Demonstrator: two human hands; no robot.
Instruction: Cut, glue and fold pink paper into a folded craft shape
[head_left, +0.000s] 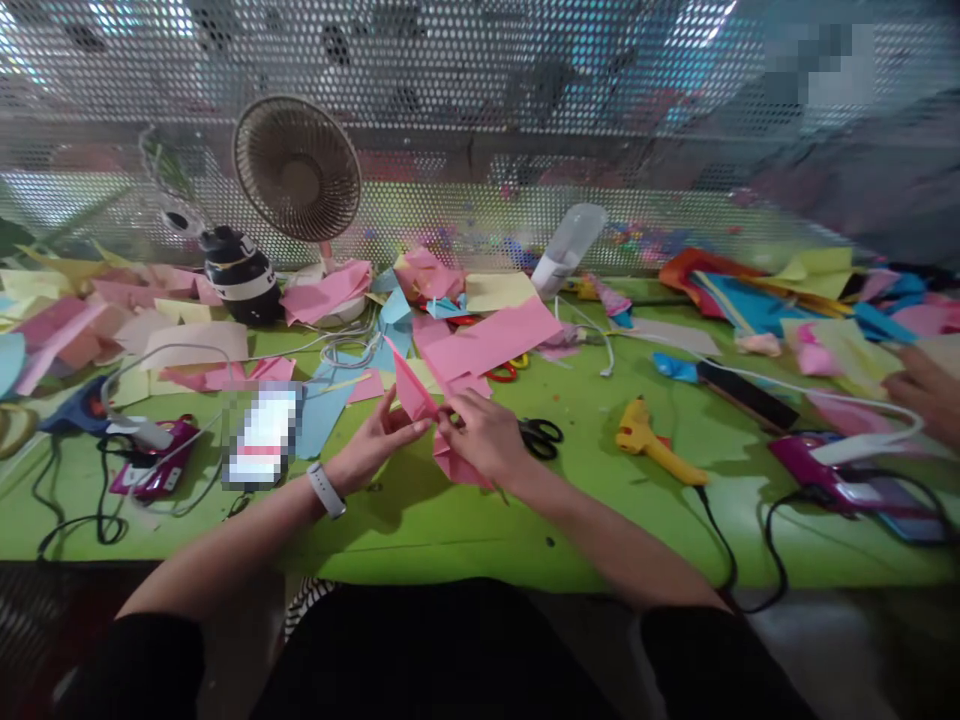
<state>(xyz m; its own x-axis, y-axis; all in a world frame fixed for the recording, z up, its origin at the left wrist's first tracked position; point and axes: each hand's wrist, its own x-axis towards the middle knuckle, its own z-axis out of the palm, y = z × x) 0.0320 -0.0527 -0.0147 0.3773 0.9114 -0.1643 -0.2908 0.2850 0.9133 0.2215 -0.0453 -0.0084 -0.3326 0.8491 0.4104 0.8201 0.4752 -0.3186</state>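
A folded piece of pink paper (412,388) is held up over the green table between my two hands. My left hand (381,440) grips its left side between thumb and fingers, and a pale watch is on that wrist. My right hand (480,432) pinches the paper's right edge with its fingertips. Under my right hand lies another pink paper piece (457,466), partly hidden by the hand. Black-handled scissors (541,438) rest just right of my right hand. Behind my hands a large pink sheet (491,342) partly covers scissors with red and yellow handles (510,368).
A phone (262,436) lies left of my left arm. Right of my arms is a yellow glue gun (658,445), its cord running off the front edge. A fan (298,170) and black jar (238,275) stand behind. Another person's hand (926,395) is at far right.
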